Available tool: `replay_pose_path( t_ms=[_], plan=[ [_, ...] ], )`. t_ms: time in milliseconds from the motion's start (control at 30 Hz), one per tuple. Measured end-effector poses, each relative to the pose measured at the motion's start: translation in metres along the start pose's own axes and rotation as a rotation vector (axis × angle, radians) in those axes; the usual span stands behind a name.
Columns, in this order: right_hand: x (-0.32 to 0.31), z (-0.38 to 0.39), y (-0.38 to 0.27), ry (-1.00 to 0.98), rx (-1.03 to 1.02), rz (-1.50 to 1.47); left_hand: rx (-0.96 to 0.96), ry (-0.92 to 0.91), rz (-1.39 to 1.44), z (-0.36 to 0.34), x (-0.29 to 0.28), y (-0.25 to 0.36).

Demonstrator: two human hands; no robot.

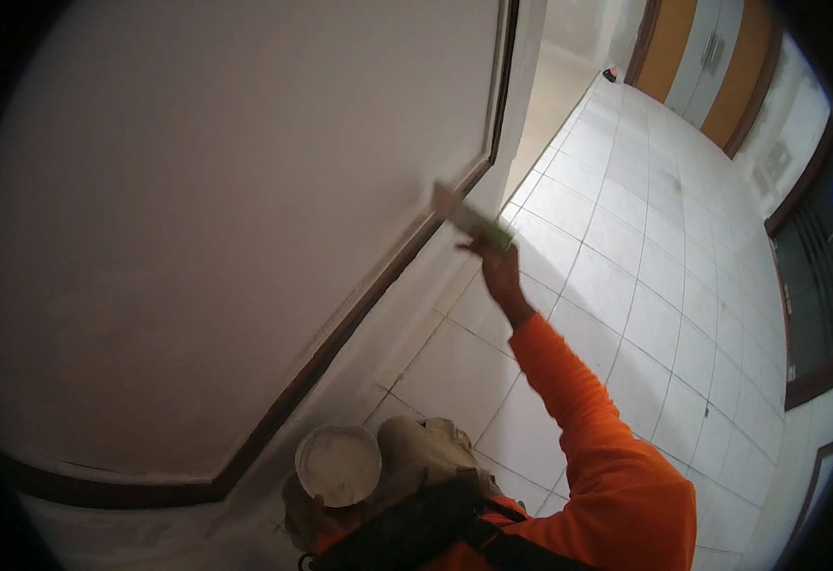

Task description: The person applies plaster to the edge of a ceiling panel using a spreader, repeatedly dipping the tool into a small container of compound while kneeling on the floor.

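Note:
My right hand (498,259) reaches out in an orange sleeve, its fingers closed round a flat paintbrush (474,217) with a pale body and a greenish end. The brush's tip touches, or is very close to, the lower edge of a large pale panel (245,190), by its dark brown border (369,303). Down by my knees is a round tub (338,464) of whitish, paint-like stuff. Only a fingertip or thumb of my left hand (318,501) shows, at the tub's near rim; the rest of that hand is hidden under or behind it.
White floor tiles (626,276) stretch away to the right. A small dark and red object (610,74) lies at the far corner by the wall. Orange and grey doors (707,57) stand at the back. A dark-framed glass door (816,276) is at the right, and a black strap (493,538) crosses my body.

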State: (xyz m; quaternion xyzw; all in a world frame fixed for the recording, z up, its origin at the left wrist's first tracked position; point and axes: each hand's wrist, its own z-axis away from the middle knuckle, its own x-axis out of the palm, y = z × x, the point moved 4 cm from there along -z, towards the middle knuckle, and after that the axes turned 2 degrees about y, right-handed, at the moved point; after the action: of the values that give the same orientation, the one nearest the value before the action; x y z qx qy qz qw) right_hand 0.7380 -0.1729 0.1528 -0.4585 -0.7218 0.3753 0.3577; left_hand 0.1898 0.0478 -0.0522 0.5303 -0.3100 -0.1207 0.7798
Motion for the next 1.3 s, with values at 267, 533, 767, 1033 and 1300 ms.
replay_pose_path(
  t_ms=[267, 533, 767, 1033, 1300],
  plan=[
    [-0.061, -0.116, 0.02, 0.4, 0.058, -0.121, -0.134, -0.035, 0.146, 0.002, 0.006, 0.01],
    [-0.035, -0.126, 0.032, 0.422, -0.002, 0.083, -0.21, -0.064, 0.267, 0.011, 0.005, 0.015],
    [-0.018, -0.081, 0.043, 0.362, -0.167, 0.423, -0.269, -0.136, 0.385, 0.011, 0.01, 0.012],
    [0.145, 0.091, -0.05, 0.253, -0.084, 0.327, -0.273, -0.204, 0.448, 0.021, 0.012, 0.032],
    [0.161, 0.193, -0.083, -0.061, 0.1, 0.04, -0.29, -0.256, 0.562, 0.034, 0.016, 0.038]
  ],
)
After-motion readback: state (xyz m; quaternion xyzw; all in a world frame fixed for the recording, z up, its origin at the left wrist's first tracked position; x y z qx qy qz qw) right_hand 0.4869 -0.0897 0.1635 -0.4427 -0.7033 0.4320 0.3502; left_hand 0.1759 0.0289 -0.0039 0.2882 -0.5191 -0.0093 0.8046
